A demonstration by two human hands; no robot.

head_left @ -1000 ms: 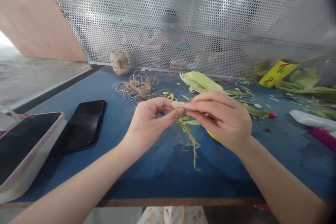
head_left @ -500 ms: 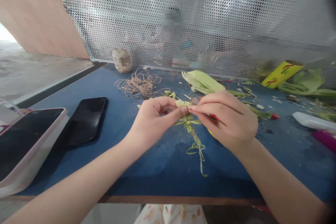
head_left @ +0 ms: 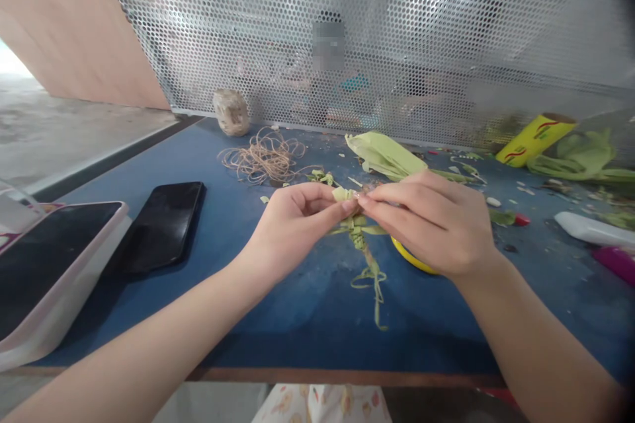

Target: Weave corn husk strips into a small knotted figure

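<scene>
Between my hands is a small figure bound from pale green corn husk (head_left: pixel 356 235), with thin husk strips trailing from its lower end over the blue table. My left hand (head_left: pixel 302 215) pinches the figure's top between thumb and fingers. From the other side, my right hand (head_left: pixel 431 218) has its fingertips closed at the same spot, touching the figure; what exactly they grip is too small to tell. Part of a yellow ring-shaped thing (head_left: pixel 415 260) shows beneath my right hand. Just beyond lies a broad green corn husk (head_left: pixel 384 155).
A tangle of brown twine (head_left: pixel 265 155) and a wrapped jar-like object (head_left: pixel 231 112) stand far left. Nearer are a black phone (head_left: pixel 169 225) and a propped phone (head_left: pixel 54 264). At right lie a yellow tube (head_left: pixel 536 139) and a white tube (head_left: pixel 592 228). Behind perforated metal sits a person.
My right hand has turned and lowered slightly, uncovering more of the yellow ring. My left hand keeps its pinch on the figure, and the trailing strips have shifted a little.
</scene>
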